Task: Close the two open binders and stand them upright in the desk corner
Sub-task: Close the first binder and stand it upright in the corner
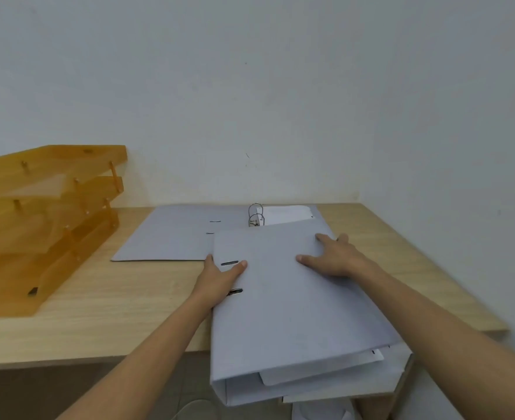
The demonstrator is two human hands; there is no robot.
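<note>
Hands press flat on the near binder [292,298], whose cover is down. Left hand [219,278], fingers spread, wraps its left edge by the slots; right hand [338,257], palm down and open, rests on the cover's far right part. Beyond both hands the second binder [171,234] lies open on the desk [98,313], rings [255,214] up, near the corner. Left of it stands an amber tray stack [44,219].
</note>
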